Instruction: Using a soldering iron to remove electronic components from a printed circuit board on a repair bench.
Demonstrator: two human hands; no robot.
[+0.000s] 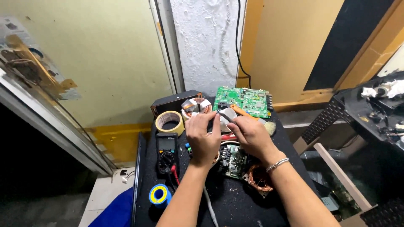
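Altogether two hands (227,136), two circuit boards (243,101), one multimeter (167,152)

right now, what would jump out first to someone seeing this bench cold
The two hands at the centre of the dark table: the left hand and the right hand meet over a small circuit board, the right one pinching a thin grey tool. Behind them the bright green circuit board stands out. At the left sit a multimeter and a roll of masking tape, with a blue and yellow tape roll at the near edge.
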